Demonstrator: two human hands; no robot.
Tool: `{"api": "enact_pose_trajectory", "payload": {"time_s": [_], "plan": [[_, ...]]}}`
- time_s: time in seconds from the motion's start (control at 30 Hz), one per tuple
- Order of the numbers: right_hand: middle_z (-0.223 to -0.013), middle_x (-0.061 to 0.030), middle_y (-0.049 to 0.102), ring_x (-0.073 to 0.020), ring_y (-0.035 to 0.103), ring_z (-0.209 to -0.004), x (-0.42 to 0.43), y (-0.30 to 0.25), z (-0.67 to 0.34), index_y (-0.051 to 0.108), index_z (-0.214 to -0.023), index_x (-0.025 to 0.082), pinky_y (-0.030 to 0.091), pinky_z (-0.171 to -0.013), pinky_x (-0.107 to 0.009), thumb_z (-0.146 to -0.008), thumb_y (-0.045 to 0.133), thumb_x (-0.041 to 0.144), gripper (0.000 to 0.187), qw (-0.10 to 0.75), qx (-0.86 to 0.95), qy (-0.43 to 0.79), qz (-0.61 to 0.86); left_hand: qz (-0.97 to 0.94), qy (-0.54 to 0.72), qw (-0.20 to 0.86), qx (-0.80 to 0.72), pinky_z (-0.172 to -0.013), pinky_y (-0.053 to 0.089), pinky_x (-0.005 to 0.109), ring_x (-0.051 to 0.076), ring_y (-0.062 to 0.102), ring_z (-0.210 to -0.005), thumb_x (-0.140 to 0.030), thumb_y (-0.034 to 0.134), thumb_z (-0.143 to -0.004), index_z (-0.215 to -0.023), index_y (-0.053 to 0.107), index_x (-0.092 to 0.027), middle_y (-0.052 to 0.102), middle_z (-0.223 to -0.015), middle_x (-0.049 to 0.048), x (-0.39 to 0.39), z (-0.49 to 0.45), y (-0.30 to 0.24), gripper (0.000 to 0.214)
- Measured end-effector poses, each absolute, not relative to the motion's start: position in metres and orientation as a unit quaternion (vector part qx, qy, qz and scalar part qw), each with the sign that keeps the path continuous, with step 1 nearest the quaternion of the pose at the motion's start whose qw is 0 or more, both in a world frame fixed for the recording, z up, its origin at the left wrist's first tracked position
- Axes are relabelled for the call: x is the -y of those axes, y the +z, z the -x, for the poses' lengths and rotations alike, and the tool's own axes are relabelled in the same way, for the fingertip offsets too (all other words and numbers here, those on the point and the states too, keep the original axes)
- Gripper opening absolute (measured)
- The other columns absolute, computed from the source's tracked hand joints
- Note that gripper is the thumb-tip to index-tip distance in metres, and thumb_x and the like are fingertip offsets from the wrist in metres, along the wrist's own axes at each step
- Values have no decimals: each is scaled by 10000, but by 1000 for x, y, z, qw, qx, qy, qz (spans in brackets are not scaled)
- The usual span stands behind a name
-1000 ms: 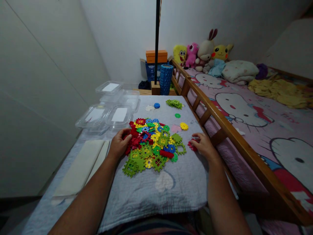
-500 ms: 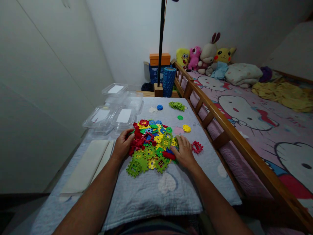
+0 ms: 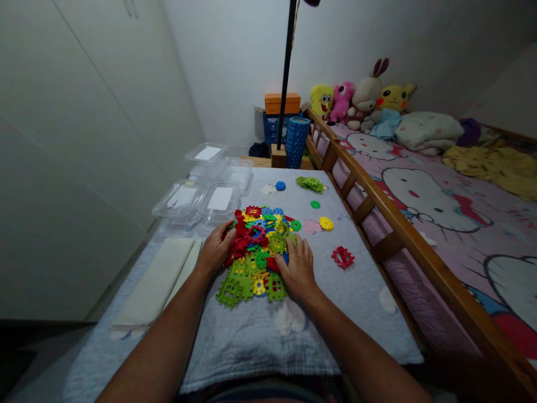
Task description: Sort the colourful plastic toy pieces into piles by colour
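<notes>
A heap of plastic interlocking building pieces [image 3: 247,263] lies on the cloth-covered table between my hands. It mixes green square frames, red pieces and yellow, blue and green notched discs. My left hand [image 3: 215,249] rests against the heap's left side, touching the red pieces, its fingers curved and apart. On the right side, my right hand [image 3: 297,268] presses on the pieces with its fingers spread, partly covering green, blue and red ones. Neither hand has a piece lifted.
Clear lidded boxes [image 3: 220,200] stand at the back left, beyond a folded cream cloth [image 3: 157,280]. Right of the heap lie a red square frame [image 3: 343,257], a yellow disc [image 3: 326,223] and a stack of green pieces [image 3: 310,184]. A wooden bed rail [image 3: 377,201] runs along the right.
My right hand has moved left, pushing the right side of the heap inward. My left hand stays at the heap's left side. The view has shifted slightly.
</notes>
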State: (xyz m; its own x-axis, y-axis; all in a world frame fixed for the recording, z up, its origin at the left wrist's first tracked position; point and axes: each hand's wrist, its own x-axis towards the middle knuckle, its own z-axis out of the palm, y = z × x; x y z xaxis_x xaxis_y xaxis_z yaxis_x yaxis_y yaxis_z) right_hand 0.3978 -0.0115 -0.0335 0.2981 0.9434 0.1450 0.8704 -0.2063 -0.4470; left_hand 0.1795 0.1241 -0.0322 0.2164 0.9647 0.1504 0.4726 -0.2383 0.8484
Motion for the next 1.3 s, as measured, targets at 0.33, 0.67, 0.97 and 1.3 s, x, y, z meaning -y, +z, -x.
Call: {"api": "enact_pose_trajectory", "payload": {"time_s": [0.33,0.67,0.97,1.3], "plan": [[-1607,-164,364,-370,232,-1518,-2,-32,-364,497,-1470,161,249,-1203,-564,-971,478,508,608,245,608,89,750,-692,359,346,-522,-1074,475,478,306,639,-1184,-599,573,-845,-1332,617,-169,674,-1313,126,-126,-176,-34,651],[-1106,-96,685,-249,600,-1112,-9,-11,-398,690,-1017,209,451,-1012,-396,-977,462,455,338,366,625,142,674,-667,398,352,-522,-1036,497,453,284,669,-1096,-567,590,-847,-1231,673,-172,719,-1208,110,-127,-175,-34,557],[-1306,-186,616,-279,520,-1259,-68,-24,-437,602,-1255,115,384,-1088,-429,-938,456,399,450,374,527,74,760,-660,398,358,-528,-1041,487,454,290,658,-1123,-562,568,-863,-1228,676,-163,718,-1202,113,-129,-173,-34,552],[-1473,-131,512,-267,426,-1389,-72,-42,-398,586,-1341,212,264,-1171,-467,-974,473,447,450,276,582,87,760,-676,394,346,-518,-1092,451,453,284,628,-1208,-554,516,-917,-1271,651,-179,684,-1290,120,-134,-168,-38,533]]}}
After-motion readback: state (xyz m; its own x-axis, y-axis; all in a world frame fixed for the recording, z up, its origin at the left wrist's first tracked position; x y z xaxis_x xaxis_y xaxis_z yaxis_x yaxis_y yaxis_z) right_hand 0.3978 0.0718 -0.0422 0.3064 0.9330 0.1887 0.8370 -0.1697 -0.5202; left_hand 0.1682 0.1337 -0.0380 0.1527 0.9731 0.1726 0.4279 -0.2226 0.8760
